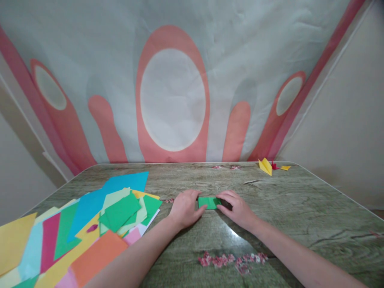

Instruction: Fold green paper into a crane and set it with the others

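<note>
A small green piece of paper [209,203], rectangular and with a crease across it, lies at the middle of the table between my hands. My left hand [185,209] has its thumb and curved fingers closed on the paper's left end. At the opposite end, my right hand [237,210] grips the paper between thumb and fingertips. The fingers partly cover both short edges. Whether the paper is one layer or several I cannot tell.
Many coloured sheets, among them an orange sheet [99,256] and a blue sheet [126,181], overlap on the left of the wood-patterned table [300,224]. A yellow folded paper [265,167] stands at the back right, beside small red [274,165] and yellow pieces [285,168].
</note>
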A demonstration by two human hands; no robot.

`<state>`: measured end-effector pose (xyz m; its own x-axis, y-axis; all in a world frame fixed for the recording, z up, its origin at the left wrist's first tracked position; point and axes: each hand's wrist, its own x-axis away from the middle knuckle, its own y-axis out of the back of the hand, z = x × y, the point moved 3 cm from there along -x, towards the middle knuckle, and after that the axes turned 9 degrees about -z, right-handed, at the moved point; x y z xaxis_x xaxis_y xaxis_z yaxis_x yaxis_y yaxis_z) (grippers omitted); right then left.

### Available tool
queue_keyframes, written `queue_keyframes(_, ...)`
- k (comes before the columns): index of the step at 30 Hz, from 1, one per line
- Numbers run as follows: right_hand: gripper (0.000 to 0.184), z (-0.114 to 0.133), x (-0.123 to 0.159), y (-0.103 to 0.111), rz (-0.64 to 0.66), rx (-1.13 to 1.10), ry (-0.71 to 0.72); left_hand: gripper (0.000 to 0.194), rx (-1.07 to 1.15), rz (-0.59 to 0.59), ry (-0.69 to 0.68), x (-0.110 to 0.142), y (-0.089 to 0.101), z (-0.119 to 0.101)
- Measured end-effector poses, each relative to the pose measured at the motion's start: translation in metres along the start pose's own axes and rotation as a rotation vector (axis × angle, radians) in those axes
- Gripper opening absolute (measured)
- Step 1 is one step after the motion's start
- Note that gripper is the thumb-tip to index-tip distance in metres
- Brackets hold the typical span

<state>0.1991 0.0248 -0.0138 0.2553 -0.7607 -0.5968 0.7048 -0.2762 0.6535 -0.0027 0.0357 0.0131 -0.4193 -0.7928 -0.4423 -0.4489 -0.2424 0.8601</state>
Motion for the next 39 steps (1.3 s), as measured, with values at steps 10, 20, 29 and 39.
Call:
queue_keyframes(10, 0.048, -0.002, -0.010, -0.009, 0.089, -0.016, -0.065, 0.042, 0.118, 0.029, -0.030, 0.001, -0.011, 0.001)
queue_keyframes(20, 0.014, 0.011, -0.024, -0.012, 0.199, -0.131, -0.177, 0.055, 0.209, -0.043, 0.023, 0.001, -0.016, 0.014)
queue_keyframes(29, 0.021, 0.004, -0.016, -0.018, 0.062, -0.716, -0.550, 0.063, 0.738, -0.251, 0.243, -0.002, -0.017, 0.007)
queue_keyframes(39, 0.075, 0.022, -0.002, -0.034, -0.042, -0.863, -0.498, 0.036, 0.826, -0.114, 0.267, -0.001, -0.016, -0.003)
